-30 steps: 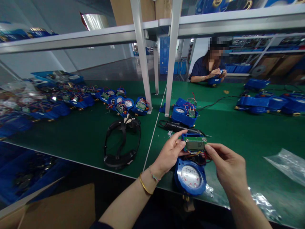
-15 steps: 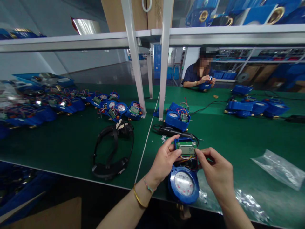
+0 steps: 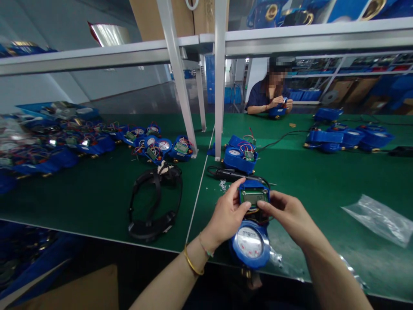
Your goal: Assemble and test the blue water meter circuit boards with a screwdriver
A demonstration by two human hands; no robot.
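A blue water meter with a round white dial lies at the table's front edge. In its upper housing sits a green circuit board with a grey LCD screen, and wires show below it. My left hand grips the housing's left side, thumb on the board's lower edge. My right hand holds the right side, its thumb pressed on the lower right of the board. Behind the housing lies a black electric screwdriver, beside a scatter of small white bits.
Another opened blue meter stands beyond the screwdriver. A black head strap lies at left, near several wired meters. A clear plastic bag rests at right. Shelf posts rise mid-table. Across the table, a person handles a blue part.
My right thumb has moved left from the board's right edge onto its lower part, and the right fingers now wrap the housing's side. The digits seen on the screen earlier are now hard to make out.
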